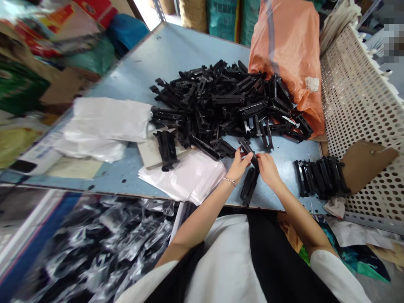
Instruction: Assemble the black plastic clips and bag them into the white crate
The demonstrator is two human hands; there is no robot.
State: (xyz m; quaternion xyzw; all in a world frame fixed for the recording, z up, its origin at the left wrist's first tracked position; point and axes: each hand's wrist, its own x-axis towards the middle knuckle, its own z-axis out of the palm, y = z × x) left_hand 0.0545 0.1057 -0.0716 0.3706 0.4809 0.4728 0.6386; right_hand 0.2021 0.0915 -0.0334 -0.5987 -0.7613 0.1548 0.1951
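Note:
My left hand (pixel 237 165) and my right hand (pixel 267 167) meet over the blue table (pixel 132 75), both pinched on one black plastic part (pixel 248 148) held between them. Just below my hands lies another black part (pixel 249 185) near the table's front edge. A big heap of the same black parts (pixel 221 101) spreads behind my hands. A neat row of black parts (pixel 320 176) is lined up to the right of my right hand.
An orange sack (pixel 287 50) lies behind the heap. A white perforated panel (pixel 356 105) and a cardboard piece (pixel 368 162) stand at the right. White plastic bags (pixel 107 122) lie at the left, with a small stack of black parts (pixel 167 149) on a board. Clear bags (pixel 104 248) fill the floor at left.

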